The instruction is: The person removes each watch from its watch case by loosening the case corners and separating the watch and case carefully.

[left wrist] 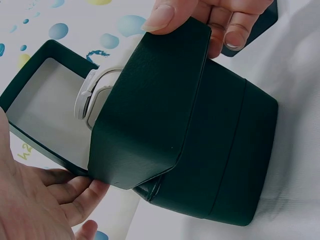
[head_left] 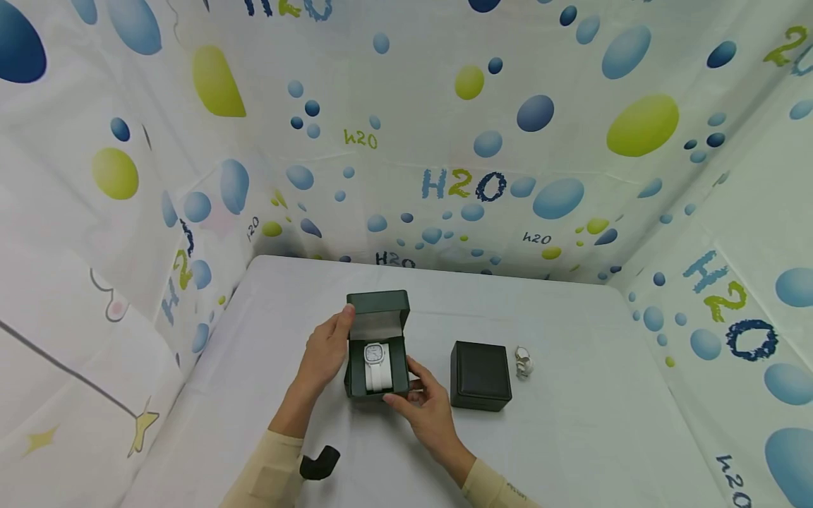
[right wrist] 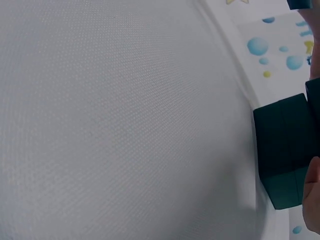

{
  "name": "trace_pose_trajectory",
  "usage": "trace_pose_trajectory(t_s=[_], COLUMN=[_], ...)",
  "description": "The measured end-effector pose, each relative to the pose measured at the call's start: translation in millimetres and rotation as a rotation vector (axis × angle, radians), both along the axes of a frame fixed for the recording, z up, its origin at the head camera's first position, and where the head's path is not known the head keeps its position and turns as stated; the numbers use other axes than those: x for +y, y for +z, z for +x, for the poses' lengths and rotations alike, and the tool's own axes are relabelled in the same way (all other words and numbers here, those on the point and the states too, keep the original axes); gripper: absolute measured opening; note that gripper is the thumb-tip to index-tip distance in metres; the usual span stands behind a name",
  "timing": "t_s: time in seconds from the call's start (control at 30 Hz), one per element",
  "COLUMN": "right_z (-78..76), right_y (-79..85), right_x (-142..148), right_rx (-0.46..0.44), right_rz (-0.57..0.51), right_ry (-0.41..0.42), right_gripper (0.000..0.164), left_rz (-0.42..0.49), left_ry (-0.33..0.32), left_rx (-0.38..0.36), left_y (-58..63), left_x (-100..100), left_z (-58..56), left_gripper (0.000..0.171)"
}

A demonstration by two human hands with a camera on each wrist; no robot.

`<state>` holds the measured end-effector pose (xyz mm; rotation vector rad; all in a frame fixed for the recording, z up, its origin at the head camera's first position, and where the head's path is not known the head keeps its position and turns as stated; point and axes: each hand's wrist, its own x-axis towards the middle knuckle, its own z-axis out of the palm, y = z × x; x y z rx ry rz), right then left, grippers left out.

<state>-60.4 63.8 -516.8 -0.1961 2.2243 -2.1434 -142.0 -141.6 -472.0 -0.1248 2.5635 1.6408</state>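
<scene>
A dark green watch box stands on the white table with its lid raised. Inside it a white square-faced watch is wrapped around a light cushion. My left hand holds the raised lid by its left side, thumb at the edge. With thumb in front and fingers at the side, my right hand grips the lower right corner of the box. The left wrist view shows the outer wall of the green box between both hands. In the right wrist view, part of a thumb lies against the box.
A closed black box sits right of the green one. Beyond it lies a silver metal-band watch. A small black curved object is beside my left sleeve. Patterned white curtains surround the table's back and sides.
</scene>
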Motion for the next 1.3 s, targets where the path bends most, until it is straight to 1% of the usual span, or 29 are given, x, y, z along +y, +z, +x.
trace_pose_trajectory(t_s=[0.17, 0.33, 0.43, 0.53, 0.63, 0.7, 0.8, 0.9, 1.0, 1.17, 1.3], right_z=[-0.8, -0.4, -0.8, -1.3, -2.9, -5.7, -12.1, -18.9, -23.9, -27.8, -28.9], right_y=[3.4, 10.0, 13.2, 14.4, 12.4, 6.4, -3.7, -9.9, -7.4, -1.0, 1.8], right_x=[1, 2, 1, 1, 0, 1, 2, 2, 0, -4, -6], right_rx=[0.017, 0.065, 0.099, 0.115, 0.141, 0.168, 0.25, 0.318, 0.365, 0.389, 0.384], right_rz=[0.027, 0.115, 0.174, 0.199, 0.196, 0.204, 0.244, 0.298, 0.32, 0.312, 0.303], right_ry=[0.02, -0.027, -0.061, -0.086, -0.105, -0.117, -0.124, -0.109, -0.073, -0.029, -0.011], right_gripper=[0.072, 0.071, 0.071, 0.072, 0.073, 0.074, 0.072, 0.068, 0.064, 0.059, 0.058], left_rz=[0.018, 0.034, 0.037, 0.041, 0.039, 0.04, 0.035, 0.038, 0.046, 0.061, 0.084], left_ry=[-0.017, -0.035, -0.031, -0.022, -0.019, -0.022, -0.03, -0.03, -0.036, -0.039, -0.042], left_rx=[-0.016, -0.012, -0.013, -0.018, -0.02, -0.019, -0.015, -0.012, -0.01, -0.021, -0.004], left_y=[1.0, -0.4, -0.4, -0.4, -0.7, -0.9, 0.0, 1.7, 3.3, 4.4, 4.0], left_x=[-2, -4, -4, -3, -3, -4, -5, -5, -4, -4, -4], left_z=[-0.3, 0.3, 0.3, -0.1, -0.1, 0.2, 0.7, 0.6, 0.8, 1.8, 2.1], left_gripper=[0.089, 0.088, 0.089, 0.09, 0.09, 0.089, 0.087, 0.085, 0.084, 0.085, 0.084])
